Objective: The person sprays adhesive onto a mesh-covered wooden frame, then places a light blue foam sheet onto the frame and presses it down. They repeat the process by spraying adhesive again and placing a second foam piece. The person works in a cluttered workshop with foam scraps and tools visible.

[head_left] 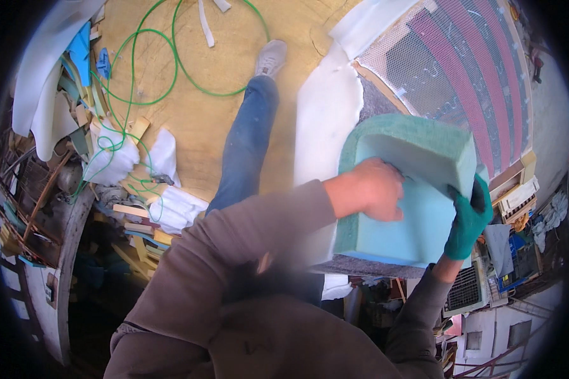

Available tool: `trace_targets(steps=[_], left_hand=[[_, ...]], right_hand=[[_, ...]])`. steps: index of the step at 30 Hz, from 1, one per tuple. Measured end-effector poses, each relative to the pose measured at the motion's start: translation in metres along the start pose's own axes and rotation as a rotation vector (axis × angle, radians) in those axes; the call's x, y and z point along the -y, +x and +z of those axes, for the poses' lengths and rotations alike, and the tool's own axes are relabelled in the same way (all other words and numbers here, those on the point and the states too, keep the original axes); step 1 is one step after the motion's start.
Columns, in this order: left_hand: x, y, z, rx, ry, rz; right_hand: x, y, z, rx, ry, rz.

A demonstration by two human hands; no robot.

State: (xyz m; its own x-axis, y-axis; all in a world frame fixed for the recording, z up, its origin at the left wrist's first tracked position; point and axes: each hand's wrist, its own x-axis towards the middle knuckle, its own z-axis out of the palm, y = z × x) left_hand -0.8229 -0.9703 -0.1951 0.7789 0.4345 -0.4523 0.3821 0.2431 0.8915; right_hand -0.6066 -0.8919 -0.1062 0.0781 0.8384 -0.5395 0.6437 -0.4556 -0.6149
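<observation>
A thick piece of blue-green foam (395,246) lies before me, its far part bent up into a raised flap over the pale blue inner face. My right hand (469,218), in a green glove, grips the flap at its right edge, with the fingers partly behind it. Over the inner face is my bare left hand (368,188), its fingers curled. Whether anything is pinched in them cannot be made out. Beneath the foam are grey felt (378,101) and white padding (325,120) on a large framed piece. Its mesh panel (423,76) has dark red straps.
A green hose (176,47) loops across the yellowish board surface (202,120), where my shoe (271,58) rests. Foam and wood scraps (139,211) pile up at the left beside white padding pieces (114,151). A dark grille (464,290) and clutter stand at the lower right.
</observation>
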Motion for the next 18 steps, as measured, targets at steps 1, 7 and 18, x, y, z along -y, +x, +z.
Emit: trace_targets(steps=[1, 7, 18], left_hand=[[0.005, 0.001, -0.001, 0.009, -0.053, 0.001], [0.017, 0.008, 0.005, -0.092, -0.192, -0.015], [0.018, 0.007, 0.022, -0.289, -0.196, 0.073]], right_hand=[[-0.004, 0.008, 0.003, 0.011, 0.004, -0.013], [-0.032, 0.103, 0.026, 0.185, 0.086, -0.036], [-0.078, 0.190, 0.112, 0.341, -0.032, 0.156]])
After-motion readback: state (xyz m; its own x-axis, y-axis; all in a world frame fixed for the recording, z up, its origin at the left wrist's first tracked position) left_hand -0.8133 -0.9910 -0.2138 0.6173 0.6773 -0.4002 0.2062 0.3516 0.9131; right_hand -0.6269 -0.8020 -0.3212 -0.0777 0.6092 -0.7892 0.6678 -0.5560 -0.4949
